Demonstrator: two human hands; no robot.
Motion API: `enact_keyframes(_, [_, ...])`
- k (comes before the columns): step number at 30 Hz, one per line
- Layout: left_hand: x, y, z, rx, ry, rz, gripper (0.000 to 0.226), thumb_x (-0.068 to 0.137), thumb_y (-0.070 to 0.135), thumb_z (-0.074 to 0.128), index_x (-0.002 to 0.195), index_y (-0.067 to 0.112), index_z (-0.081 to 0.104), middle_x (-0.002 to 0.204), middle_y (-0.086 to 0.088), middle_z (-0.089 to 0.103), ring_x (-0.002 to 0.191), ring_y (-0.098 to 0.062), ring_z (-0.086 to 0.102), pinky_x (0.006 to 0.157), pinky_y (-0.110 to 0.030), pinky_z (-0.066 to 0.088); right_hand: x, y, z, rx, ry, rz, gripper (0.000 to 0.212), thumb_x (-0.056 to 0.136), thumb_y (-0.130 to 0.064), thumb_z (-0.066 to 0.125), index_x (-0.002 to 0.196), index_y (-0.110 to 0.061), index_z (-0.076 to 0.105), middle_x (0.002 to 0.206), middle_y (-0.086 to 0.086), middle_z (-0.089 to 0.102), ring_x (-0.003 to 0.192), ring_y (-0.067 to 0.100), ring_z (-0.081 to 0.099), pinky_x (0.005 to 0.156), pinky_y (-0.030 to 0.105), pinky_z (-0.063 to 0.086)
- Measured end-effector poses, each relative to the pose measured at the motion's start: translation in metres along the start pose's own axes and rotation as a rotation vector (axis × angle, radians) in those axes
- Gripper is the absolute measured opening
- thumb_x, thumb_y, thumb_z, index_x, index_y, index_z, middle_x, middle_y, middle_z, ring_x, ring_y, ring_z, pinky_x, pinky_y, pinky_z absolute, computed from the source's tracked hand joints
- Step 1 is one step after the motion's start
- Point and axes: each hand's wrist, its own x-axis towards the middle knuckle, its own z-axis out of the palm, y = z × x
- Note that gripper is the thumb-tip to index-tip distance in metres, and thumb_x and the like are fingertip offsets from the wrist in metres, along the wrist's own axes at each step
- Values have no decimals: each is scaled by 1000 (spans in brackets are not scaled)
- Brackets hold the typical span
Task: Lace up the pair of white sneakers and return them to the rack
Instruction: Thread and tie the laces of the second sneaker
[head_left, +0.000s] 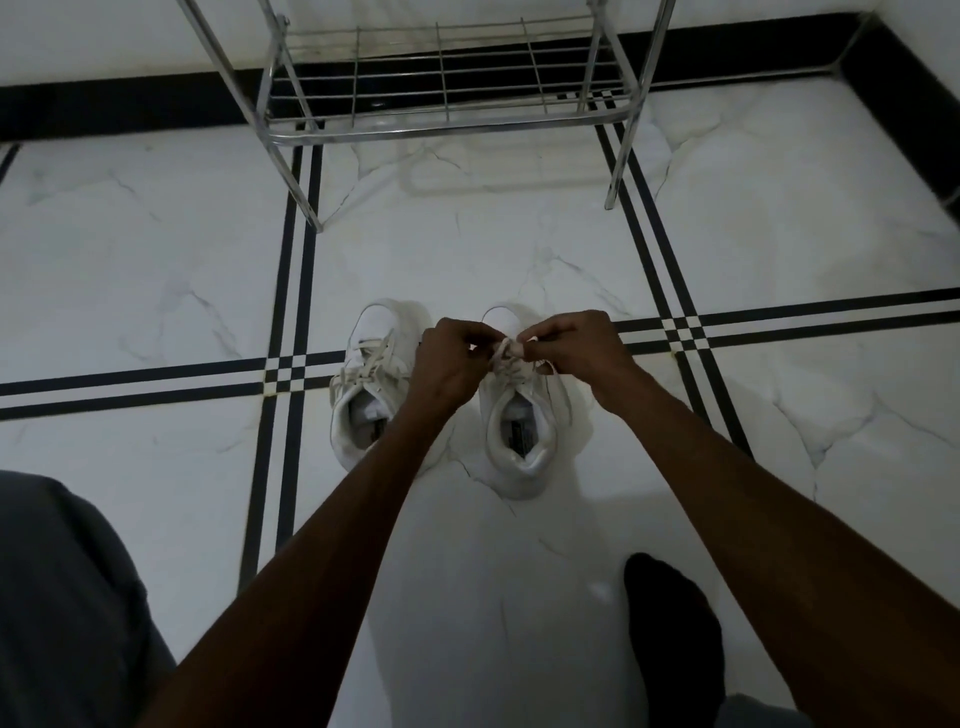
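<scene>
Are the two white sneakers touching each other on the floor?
Apart. The head view shows the left sneaker and the right sneaker side by side, with a strip of floor between their heels; the left hand covers the gap farther forward.

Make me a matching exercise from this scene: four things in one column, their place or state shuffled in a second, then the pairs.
1. left sneaker
2. right sneaker
3. rack
4. sock

A. metal, no shoes on its shelf
B. black, near the bottom edge
C. lace pinched by both hands
D. on the floor, no hand on it

Pairs: 1-D, 2-C, 3-A, 4-B
</scene>
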Motion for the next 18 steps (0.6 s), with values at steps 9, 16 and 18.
enact_keyframes(9, [-26,-32,-20,468,36,28,20,83,14,72,97,26,78,89,-4,77,102,-31,60,96,-47,44,-16,37,-53,106,35,455,26,79,-18,82,102,-7,75,94,2,78,81,10,66,90,32,53])
enact_keyframes(16, [-35,-36,-17,638,51,70,13,85,13,72,94,21,73,90,-3,73,110,-31,53,104,-55,31,-3,50,-50,-82,198,467,41,51,-26,87,83,-2,76,78,13,75,64,14,58,57,26,48])
enact_keyframes(18, [-32,-37,-17,644,32,78,14,83,12,72,93,21,72,88,-3,71,110,-31,53,103,-55,31,4,55,-49,-161,176,459,46,44,-32,84,79,-3,75,73,11,72,60,14,58,58,26,48])
